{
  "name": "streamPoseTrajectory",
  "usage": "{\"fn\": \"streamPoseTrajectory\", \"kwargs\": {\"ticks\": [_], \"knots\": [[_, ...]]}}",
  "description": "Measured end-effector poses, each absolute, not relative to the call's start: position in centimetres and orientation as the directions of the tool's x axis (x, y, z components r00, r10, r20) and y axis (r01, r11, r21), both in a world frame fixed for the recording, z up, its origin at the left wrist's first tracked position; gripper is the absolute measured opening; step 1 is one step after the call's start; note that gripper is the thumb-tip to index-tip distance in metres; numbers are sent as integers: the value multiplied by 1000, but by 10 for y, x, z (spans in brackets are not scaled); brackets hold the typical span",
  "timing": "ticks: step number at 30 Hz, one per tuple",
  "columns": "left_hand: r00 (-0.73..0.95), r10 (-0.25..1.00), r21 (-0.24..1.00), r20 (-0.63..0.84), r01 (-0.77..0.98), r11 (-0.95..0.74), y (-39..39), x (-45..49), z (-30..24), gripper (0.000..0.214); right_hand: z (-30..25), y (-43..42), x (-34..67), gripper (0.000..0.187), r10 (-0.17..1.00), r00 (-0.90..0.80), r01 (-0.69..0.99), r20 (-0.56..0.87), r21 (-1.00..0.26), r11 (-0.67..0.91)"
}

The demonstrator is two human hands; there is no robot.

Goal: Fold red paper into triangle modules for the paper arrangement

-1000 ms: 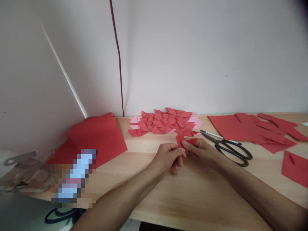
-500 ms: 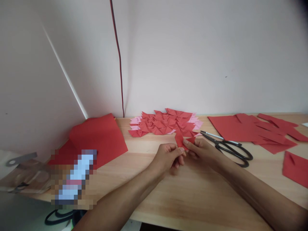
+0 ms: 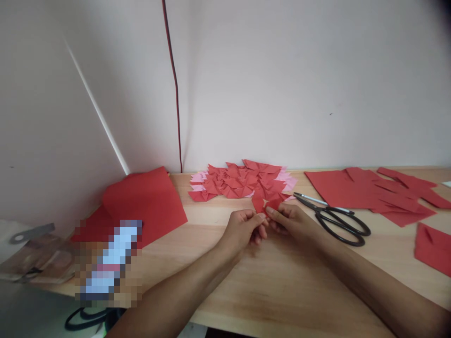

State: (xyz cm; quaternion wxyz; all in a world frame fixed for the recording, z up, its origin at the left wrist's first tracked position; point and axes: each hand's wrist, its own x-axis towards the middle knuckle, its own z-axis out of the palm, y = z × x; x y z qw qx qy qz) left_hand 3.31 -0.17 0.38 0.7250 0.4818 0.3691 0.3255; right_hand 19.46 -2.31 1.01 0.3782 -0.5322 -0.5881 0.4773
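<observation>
Above the middle of the table, a small folded piece of red paper [image 3: 258, 203] is pinched between my two hands. My left hand [image 3: 244, 227] grips its lower left part with thumb and curled fingers. From the other side my right hand [image 3: 287, 218] is closed on the right part, its thumb pressed near the centre fold. Two red points of the paper spread upward from the fingertips; its lower part is hidden by the fingers. Just behind lies a pile of folded red and pink paper pieces [image 3: 239, 180].
Black-handled scissors [image 3: 338, 223] and a silver pen [image 3: 331, 204] lie right of my hands. Red paper sheets and strips [image 3: 338, 188] spread farther right. On the left are a large red sheet [image 3: 155, 202], a pixelated phone [image 3: 112, 258] and a clear bag [image 3: 45, 258].
Both hands have shifted slightly left with the folded paper. The right thumb has moved closer to the left fingertips, and the paper's right flap shows more.
</observation>
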Motion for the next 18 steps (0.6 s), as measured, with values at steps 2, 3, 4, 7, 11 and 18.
{"fn": "streamPoseTrajectory", "kwargs": {"ticks": [2,3,4,7,11,18], "knots": [[507,835,942,-213,-122,314,-1,33,4,31,7,-22,194,53,984,-145,191,-103,-979,-74],[506,838,946,-203,-118,301,-1,33,4,32,6,-22,194,54,982,-146,155,-116,-984,-93],[507,839,952,-195,-106,286,-1,33,5,32,5,-21,194,55,981,-146,131,-129,-985,-110],[547,814,966,-196,-36,257,-3,32,9,31,4,-21,195,58,970,-177,165,-166,-977,-137],[629,742,960,-235,31,277,-6,32,14,23,9,-25,196,56,968,-239,244,-80,-970,-20],[646,717,955,-262,64,291,-4,30,17,20,17,-30,194,47,948,-311,252,67,-956,150]]}}
